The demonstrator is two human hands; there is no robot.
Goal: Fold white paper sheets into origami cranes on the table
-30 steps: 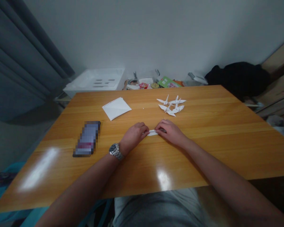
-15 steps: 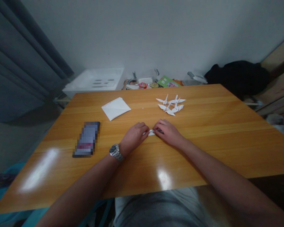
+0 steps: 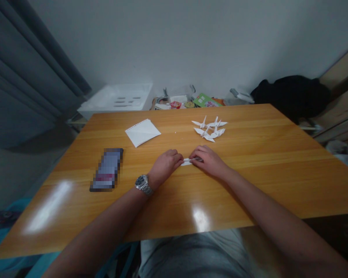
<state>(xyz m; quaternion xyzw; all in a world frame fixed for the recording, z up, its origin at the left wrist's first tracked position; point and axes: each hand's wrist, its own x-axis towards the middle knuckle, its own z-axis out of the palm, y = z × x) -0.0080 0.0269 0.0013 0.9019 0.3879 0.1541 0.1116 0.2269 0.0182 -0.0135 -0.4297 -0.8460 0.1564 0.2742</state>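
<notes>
Both my hands rest on the wooden table (image 3: 249, 181) around a small folded strip of white paper (image 3: 188, 161). My left hand (image 3: 165, 166), with a metal watch on its wrist, pinches the strip's left end with curled fingers. My right hand (image 3: 210, 161) presses and pinches the strip's right end, its fingers closed on it. Most of the paper is hidden between my fingertips. Just beyond my right hand lies a cluster of several finished white paper cranes (image 3: 210, 129).
A white spiral notepad (image 3: 142, 132) lies at the back left of the table, and a phone (image 3: 107, 169) lies left of my left hand. Behind the table stand a white plastic bin (image 3: 117, 98), small clutter and a black bag (image 3: 290, 94). A grey curtain hangs at left.
My hands stay on the paper strip; the fingers shifted slightly along it, closing together and then spreading a little. Nothing else moved.
</notes>
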